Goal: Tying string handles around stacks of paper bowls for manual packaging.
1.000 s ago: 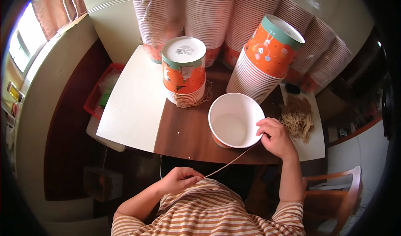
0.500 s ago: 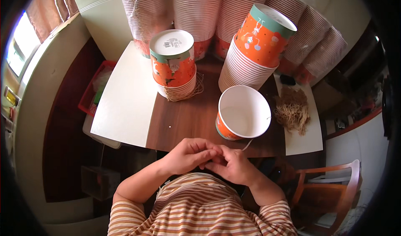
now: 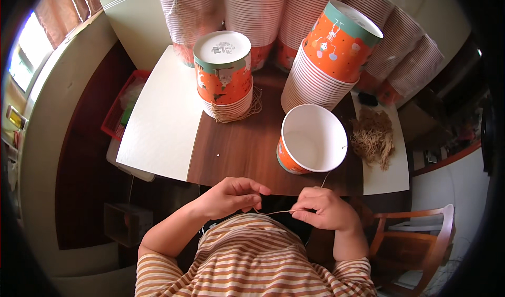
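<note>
My left hand (image 3: pixel 234 198) and my right hand (image 3: pixel 327 208) are apart in front of the table's near edge. A thin tan string (image 3: pixel 274 212) stretches between them. My right hand is closed on it in a pinch. On the left, the string goes in below the curled lower fingers, while the index finger reaches forward. Just beyond my right hand, an open orange paper bucket (image 3: pixel 314 139) with a white inside leans on the table. A piece of string shows at its right rim, and a strand runs from below the bucket to my right hand.
Upside-down bucket stacks stand behind, one at left (image 3: pixel 223 79) with loose strings round its base and a taller one (image 3: pixel 331 55). Plastic-wrapped stacks (image 3: pixel 252 18) line the back. A string bundle (image 3: pixel 372 136) lies at right. A wooden chair (image 3: pixel 415 244) stands lower right; a red basket (image 3: pixel 113 118) at left.
My hands, together before, have drawn apart, the right one moving right, and the string now shows between them. The whole view has shifted slightly, with the bucket in about the same spot on the table.
</note>
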The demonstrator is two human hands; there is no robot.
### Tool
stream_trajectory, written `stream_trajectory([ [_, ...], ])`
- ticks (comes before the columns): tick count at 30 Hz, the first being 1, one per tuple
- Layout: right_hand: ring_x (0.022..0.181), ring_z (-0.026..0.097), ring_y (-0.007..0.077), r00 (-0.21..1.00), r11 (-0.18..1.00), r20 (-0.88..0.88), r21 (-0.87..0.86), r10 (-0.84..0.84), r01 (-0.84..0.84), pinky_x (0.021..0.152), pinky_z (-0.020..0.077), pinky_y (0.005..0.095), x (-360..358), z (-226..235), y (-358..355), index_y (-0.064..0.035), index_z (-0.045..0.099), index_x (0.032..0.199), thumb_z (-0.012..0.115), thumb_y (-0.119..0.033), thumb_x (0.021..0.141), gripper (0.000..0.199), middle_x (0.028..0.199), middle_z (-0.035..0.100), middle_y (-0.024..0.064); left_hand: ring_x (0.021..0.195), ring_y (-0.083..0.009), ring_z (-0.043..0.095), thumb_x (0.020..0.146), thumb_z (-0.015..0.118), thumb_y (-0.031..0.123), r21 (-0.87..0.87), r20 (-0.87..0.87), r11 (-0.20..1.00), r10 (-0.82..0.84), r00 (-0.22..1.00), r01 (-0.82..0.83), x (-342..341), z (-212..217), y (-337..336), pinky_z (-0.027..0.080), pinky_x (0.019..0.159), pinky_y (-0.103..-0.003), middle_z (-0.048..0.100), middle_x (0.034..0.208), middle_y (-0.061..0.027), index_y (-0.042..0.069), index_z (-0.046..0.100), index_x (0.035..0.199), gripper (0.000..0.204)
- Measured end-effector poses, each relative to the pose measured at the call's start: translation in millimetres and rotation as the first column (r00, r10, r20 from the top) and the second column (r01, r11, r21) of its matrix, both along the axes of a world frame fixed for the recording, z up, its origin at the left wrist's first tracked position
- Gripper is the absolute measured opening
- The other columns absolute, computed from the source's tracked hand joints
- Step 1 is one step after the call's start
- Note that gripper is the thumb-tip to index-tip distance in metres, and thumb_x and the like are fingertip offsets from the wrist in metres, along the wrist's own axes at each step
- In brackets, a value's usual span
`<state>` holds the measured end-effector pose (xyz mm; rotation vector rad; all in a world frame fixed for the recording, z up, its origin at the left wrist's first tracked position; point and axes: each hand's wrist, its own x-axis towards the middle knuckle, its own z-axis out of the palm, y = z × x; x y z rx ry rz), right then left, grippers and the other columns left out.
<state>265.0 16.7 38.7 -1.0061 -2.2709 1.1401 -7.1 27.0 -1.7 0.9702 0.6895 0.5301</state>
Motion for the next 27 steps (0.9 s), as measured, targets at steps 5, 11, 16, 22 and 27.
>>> stream_trajectory([
  [5,0.114,0.054,0.0279,0.990,0.978,-0.054,0.157,-0.128,0.135,0.104,0.0355,0.0393,-14,-2,-3,0.0007,0.053,0.123,0.080,-0.030,0.070,0.066,0.120,0.057,0.0141,0.074,-0.0042,0.054,0.095,0.052,0.006,0.072,0.013,0.997,0.002,1.000,-0.003,12,8,-1,0.045,0.067,-0.019,0.064,0.087,-0.0014,0.001,0.061,0.114,0.022],
  [11,0.110,0.054,0.0215,0.899,0.937,-0.404,-0.350,-0.167,0.017,0.102,0.0358,0.0369,-55,-39,-14,-0.0009,0.034,0.139,0.078,-0.026,0.075,0.081,0.115,0.058,0.0138,0.074,-0.0072,0.058,0.094,0.054,0.006,0.110,0.042,0.987,0.112,0.993,-0.116,21,10,-4,0.048,0.065,-0.021,0.066,0.088,-0.0044,-0.002,0.063,0.109,0.020],
  [16,0.095,0.057,0.0108,0.809,0.843,-0.525,-0.534,-0.264,-0.072,0.088,0.0458,0.0272,-67,-43,-18,0.0015,0.038,0.136,0.070,-0.005,0.081,0.064,0.104,0.060,0.0048,0.078,-0.0096,0.061,0.093,0.054,0.004,0.043,0.118,0.987,0.146,0.982,-0.152,15,4,-8,0.050,0.068,-0.022,0.066,0.090,-0.0070,-0.003,0.062,0.110,0.020],
  [22,0.057,0.054,0.0154,0.876,0.929,-0.338,0.013,-0.345,0.371,0.051,0.0420,0.0263,-64,-37,-16,-0.0029,0.067,0.087,0.070,-0.002,0.079,0.009,0.068,0.056,0.0065,0.073,-0.0102,0.061,0.094,0.054,0.006,0.012,0.140,0.943,0.327,0.935,-0.332,14,5,-17,0.050,0.068,-0.022,0.066,0.091,-0.0067,-0.003,0.060,0.113,0.022],
  [27,0.056,0.053,0.0143,0.887,0.916,-0.321,0.111,-0.333,0.384,0.051,0.0415,0.0258,-56,-35,-17,-0.0032,0.067,0.089,0.070,-0.002,0.079,0.011,0.069,0.056,0.0063,0.071,-0.0092,0.060,0.095,0.054,0.018,-0.054,0.020,0.961,0.274,0.961,-0.273,7,-4,-16,0.049,0.066,-0.022,0.065,0.091,-0.0051,-0.001,0.060,0.113,0.027],
])
